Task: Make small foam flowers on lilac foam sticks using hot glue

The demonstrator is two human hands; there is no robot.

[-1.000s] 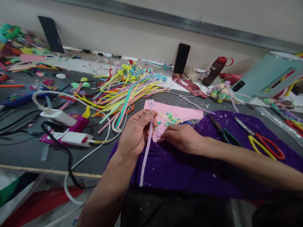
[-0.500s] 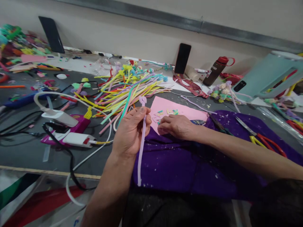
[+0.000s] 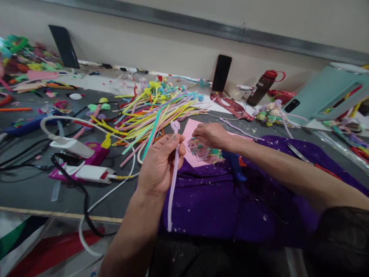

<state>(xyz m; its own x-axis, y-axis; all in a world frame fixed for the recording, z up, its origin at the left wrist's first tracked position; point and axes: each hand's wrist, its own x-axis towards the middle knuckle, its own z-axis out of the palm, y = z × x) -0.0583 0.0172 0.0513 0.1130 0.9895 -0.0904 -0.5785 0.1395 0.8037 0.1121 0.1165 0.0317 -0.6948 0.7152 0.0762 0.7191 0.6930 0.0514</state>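
Within left hand (image 3: 158,164), stem (image 3: 173,184) seemingly near-upright.

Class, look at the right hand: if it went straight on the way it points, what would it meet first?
Probably the lilac pipe cleaner held in the left hand, near its looped top; depth is unclear, so the right hand might pass behind it.
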